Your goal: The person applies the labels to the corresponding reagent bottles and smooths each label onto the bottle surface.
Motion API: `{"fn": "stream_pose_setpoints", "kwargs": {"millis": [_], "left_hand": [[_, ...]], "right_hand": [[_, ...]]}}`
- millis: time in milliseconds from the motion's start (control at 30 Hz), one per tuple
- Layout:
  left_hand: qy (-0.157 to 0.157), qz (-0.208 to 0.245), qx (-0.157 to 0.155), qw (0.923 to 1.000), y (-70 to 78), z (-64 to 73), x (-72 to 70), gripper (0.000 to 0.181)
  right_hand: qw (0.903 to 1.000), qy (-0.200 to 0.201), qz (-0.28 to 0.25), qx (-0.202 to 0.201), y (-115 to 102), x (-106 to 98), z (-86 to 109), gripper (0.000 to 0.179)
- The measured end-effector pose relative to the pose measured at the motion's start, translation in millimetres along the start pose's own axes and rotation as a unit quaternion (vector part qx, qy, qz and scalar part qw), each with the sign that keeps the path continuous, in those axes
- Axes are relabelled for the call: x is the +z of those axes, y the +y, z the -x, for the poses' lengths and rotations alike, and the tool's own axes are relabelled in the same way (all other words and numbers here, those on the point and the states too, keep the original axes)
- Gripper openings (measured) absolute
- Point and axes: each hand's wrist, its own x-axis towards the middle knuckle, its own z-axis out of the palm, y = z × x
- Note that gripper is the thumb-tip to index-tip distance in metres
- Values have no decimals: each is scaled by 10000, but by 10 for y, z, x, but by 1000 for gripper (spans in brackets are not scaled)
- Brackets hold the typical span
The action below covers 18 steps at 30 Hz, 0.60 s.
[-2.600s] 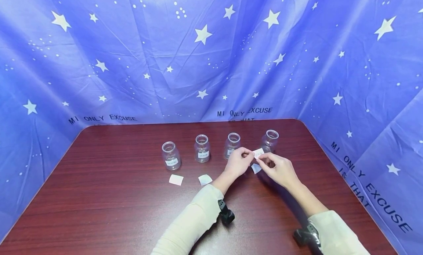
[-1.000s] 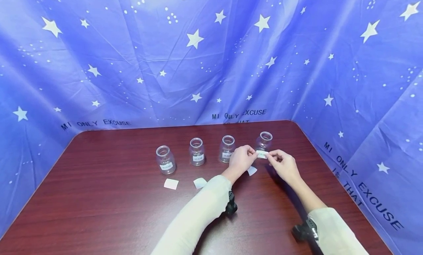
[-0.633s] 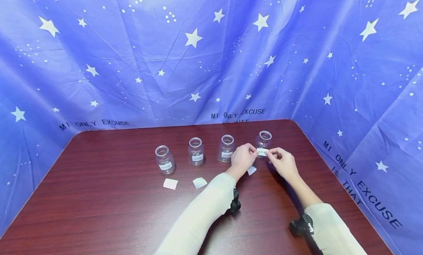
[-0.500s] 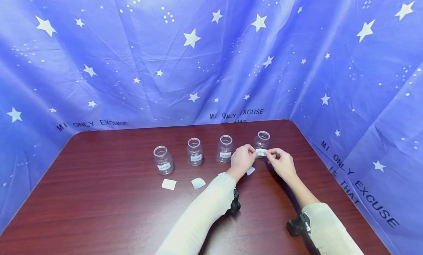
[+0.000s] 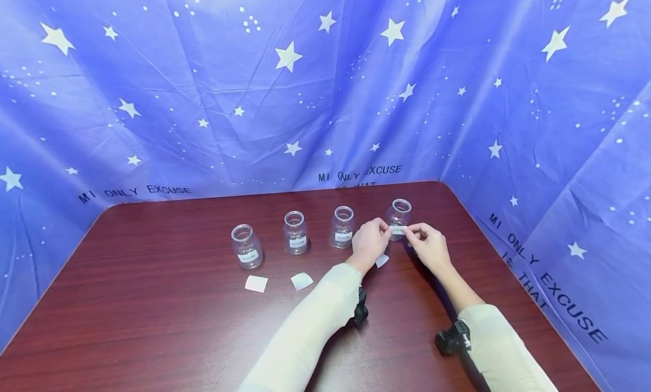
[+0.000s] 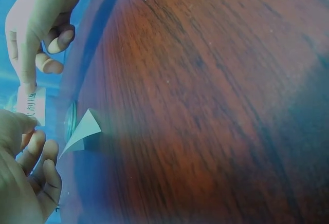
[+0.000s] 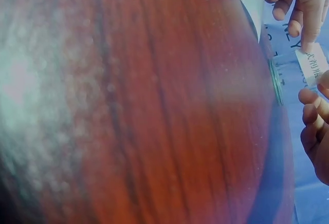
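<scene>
A small white label (image 5: 398, 230) with printed characters lies across the front of the rightmost glass jar (image 5: 401, 211), which stands upright. My left hand (image 5: 370, 242) pinches the label's left end between thumb and forefinger. At its right end my right hand (image 5: 429, 247) does the same, the other fingers curled in. In the left wrist view the label (image 6: 35, 106) spans the gap between both hands' fingertips. How firmly it is fixed to the glass cannot be made out. Partly behind the left wrist lies a white paper piece (image 5: 382, 260).
Further left stand a third jar (image 5: 343, 228), a second jar (image 5: 296, 234) and a leftmost jar (image 5: 247, 247), open-mouthed and each with a white label. White paper pieces (image 5: 256, 283) lie before them on the dark red table (image 5: 168, 324). A blue star-print curtain (image 5: 213, 87) surrounds the back and sides.
Both hands have brought the label from in front of the rightmost jar onto its front. In the last half second the hands have hardly moved. The head view has shifted slightly.
</scene>
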Motion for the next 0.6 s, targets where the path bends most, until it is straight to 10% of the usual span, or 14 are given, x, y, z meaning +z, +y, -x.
{"fn": "stream_pose_setpoints", "kwargs": {"millis": [600], "left_hand": [[-22, 74, -153, 9999, 7, -30, -16, 32]], "right_hand": [[9997, 191, -25, 117, 43, -15, 2, 30]]}}
